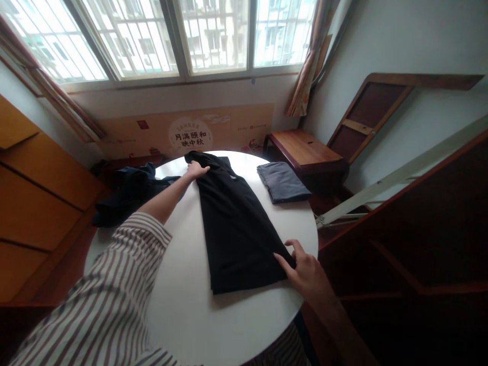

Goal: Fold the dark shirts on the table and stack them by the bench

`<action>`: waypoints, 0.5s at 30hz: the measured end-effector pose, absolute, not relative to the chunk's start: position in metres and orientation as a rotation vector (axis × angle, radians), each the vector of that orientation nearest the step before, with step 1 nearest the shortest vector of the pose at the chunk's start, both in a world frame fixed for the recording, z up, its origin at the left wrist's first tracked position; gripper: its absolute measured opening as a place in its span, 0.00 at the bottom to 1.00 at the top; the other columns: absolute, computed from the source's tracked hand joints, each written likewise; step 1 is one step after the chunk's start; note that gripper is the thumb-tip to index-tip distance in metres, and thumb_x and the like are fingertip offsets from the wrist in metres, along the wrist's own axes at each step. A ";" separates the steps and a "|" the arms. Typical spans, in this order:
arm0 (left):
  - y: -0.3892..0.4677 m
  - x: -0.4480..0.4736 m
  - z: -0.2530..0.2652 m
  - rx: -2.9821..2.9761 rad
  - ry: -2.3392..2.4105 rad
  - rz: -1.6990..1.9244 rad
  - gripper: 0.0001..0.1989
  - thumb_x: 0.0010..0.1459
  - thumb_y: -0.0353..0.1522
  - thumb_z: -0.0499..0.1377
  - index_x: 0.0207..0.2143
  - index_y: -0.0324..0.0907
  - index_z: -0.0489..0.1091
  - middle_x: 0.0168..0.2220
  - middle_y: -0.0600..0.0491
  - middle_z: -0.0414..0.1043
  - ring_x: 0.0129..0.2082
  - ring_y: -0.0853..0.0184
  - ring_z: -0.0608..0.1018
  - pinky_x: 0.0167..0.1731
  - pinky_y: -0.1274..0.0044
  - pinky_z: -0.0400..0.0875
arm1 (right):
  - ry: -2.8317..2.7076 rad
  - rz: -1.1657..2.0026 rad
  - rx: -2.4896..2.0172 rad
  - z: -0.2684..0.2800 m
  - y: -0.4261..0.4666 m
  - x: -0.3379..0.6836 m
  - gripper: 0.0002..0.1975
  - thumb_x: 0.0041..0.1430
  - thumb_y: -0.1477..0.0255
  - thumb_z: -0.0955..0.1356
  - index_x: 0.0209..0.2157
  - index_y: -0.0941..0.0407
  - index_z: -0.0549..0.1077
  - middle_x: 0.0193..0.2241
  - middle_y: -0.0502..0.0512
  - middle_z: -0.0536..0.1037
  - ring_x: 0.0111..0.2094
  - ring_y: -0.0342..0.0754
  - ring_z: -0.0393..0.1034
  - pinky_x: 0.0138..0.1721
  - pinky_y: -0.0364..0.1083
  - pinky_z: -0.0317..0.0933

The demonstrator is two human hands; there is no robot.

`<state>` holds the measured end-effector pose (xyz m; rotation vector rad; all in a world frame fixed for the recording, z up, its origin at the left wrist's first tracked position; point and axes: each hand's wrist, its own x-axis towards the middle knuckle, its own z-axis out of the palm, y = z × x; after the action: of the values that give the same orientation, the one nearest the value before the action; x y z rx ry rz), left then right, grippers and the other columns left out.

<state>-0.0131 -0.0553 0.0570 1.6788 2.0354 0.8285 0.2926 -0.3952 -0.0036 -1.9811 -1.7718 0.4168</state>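
At the frame's left, seen from my distant seat, a crumpled heap of dark blue cloth (139,190) sits at the edge of a round white table (175,305). Right of it, at upper centre, a long tan printed banner (236,124) under the window reads "月满颐和 映中秋" in dark characters; its smaller print I cannot make out. The bare left hand (196,170) lies on the far end of a flat black cloth garment (240,223) — whether it pinches or merely presses, I cannot tell. The garment stretches across mid-table, from upper centre towards lower right. I judge it light, soft and limp, unlikely to break but apt to slide and crease; the far end and near corners look the best holds. A small pale mark (233,177) near its top may be a label, too small to read. To the right, a folded grey cloth (284,182) lies near the table's rim. Below it, the bare right hand (307,269) grips the garment's near right corner — thumb and fingers closed about the edge.
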 end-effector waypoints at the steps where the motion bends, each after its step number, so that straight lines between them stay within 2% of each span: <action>1: -0.075 -0.010 0.055 1.811 2.026 0.804 0.30 0.49 0.36 0.68 0.52 0.31 0.64 0.50 0.34 0.68 0.57 0.45 0.68 0.51 0.66 0.67 | -1.788 0.339 -1.985 -0.002 -0.395 0.293 0.18 0.62 0.54 0.64 0.45 0.53 0.68 0.27 0.54 0.76 0.26 0.53 0.73 0.26 0.46 0.56; 4: -0.167 -0.004 0.047 2.377 1.700 0.686 0.21 0.59 0.38 0.60 0.52 0.38 0.65 0.52 0.40 0.66 0.53 0.53 0.71 0.52 0.68 0.66 | -1.845 0.182 -1.932 0.000 -0.392 0.296 0.20 0.61 0.49 0.63 0.36 0.53 0.68 0.33 0.58 0.74 0.29 0.52 0.71 0.28 0.47 0.57; 6: -0.244 -0.004 0.039 2.541 1.390 0.584 0.13 0.65 0.40 0.53 0.46 0.42 0.67 0.44 0.45 0.69 0.44 0.60 0.75 0.45 0.71 0.70 | -1.915 0.211 -1.889 -0.001 -0.388 0.299 0.21 0.61 0.49 0.63 0.30 0.53 0.67 0.31 0.57 0.73 0.29 0.51 0.70 0.29 0.47 0.58; 8: -0.316 -0.007 0.031 2.610 1.160 0.455 0.13 0.66 0.42 0.51 0.45 0.43 0.68 0.40 0.47 0.70 0.39 0.62 0.75 0.42 0.71 0.72 | -1.978 0.288 -1.852 -0.003 -0.385 0.301 0.21 0.62 0.50 0.63 0.27 0.53 0.66 0.29 0.55 0.71 0.28 0.50 0.69 0.31 0.48 0.59; 11: -0.385 -0.013 0.016 2.717 0.963 0.419 0.23 0.61 0.45 0.59 0.54 0.42 0.65 0.43 0.44 0.70 0.41 0.58 0.75 0.43 0.66 0.74 | -1.999 0.355 -1.790 -0.003 -0.381 0.303 0.20 0.65 0.54 0.61 0.25 0.53 0.66 0.30 0.56 0.71 0.29 0.49 0.68 0.32 0.48 0.59; 15: -0.406 -0.018 -0.005 2.731 0.913 0.518 0.23 0.63 0.31 0.56 0.61 0.43 0.61 0.43 0.44 0.70 0.42 0.60 0.75 0.42 0.67 0.76 | -1.966 0.427 -1.724 0.001 -0.378 0.309 0.23 0.66 0.56 0.60 0.21 0.53 0.67 0.27 0.56 0.71 0.27 0.47 0.67 0.32 0.47 0.58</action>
<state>-0.0176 -0.4061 -0.0052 2.7313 0.9127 0.5184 0.3089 -0.3781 0.0009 -1.7239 -1.9660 0.4273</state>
